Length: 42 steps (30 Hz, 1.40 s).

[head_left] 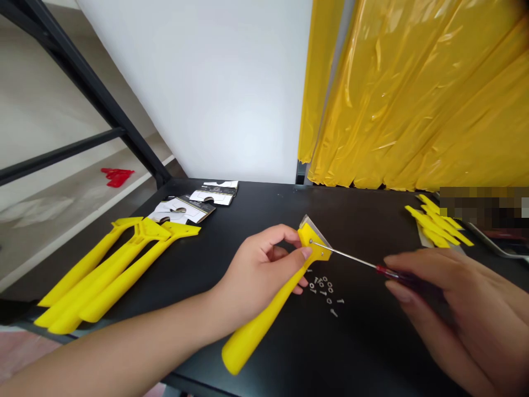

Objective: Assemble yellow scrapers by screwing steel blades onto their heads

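Note:
My left hand (268, 264) grips a yellow scraper (264, 320) near its head, thumb on the front. A metal blade (316, 229) runs along the scraper's upper edge. My right hand (450, 298) pinches the dark red handle of a screwdriver (351, 257), whose thin shaft points left. The screwdriver's tip meets a screw in the left of two holes in the scraper head; a second small fastener or hole shows lower right. Beneath the scraper, several small screws and nuts (326, 289) lie scattered on the black table (351, 347).
Several yellow scraper handles (119, 270) lie at the left edge, beside printed cards (185, 209). Small yellow strips (438, 223) are piled at the right. A white panel (219, 94) and yellow plastic sheeting (413, 99) stand behind. A black frame (91, 94) rises at left.

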Each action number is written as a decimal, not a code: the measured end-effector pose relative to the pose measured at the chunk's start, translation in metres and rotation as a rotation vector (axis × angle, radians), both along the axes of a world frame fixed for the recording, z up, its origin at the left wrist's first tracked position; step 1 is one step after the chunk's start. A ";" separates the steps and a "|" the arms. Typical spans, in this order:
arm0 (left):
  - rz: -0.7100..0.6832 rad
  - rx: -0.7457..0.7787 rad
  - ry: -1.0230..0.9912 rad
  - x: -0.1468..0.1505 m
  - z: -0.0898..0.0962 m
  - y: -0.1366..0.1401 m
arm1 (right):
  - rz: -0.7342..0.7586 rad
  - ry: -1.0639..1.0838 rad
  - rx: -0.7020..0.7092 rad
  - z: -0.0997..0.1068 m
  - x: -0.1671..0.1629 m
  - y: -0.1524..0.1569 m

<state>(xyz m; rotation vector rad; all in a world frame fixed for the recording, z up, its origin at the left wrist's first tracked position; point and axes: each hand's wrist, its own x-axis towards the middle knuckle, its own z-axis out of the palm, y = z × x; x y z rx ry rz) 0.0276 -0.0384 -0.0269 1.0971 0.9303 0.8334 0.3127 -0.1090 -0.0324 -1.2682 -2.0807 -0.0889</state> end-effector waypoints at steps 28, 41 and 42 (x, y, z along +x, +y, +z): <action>0.020 0.066 0.108 0.001 0.003 0.000 | -0.017 -0.042 -0.079 -0.008 -0.007 -0.006; 0.018 0.066 0.114 0.001 0.001 0.002 | 0.057 -0.037 -0.120 -0.010 -0.010 0.002; 0.018 0.066 0.119 0.001 0.001 0.001 | 0.043 -0.037 -0.100 -0.010 -0.010 0.002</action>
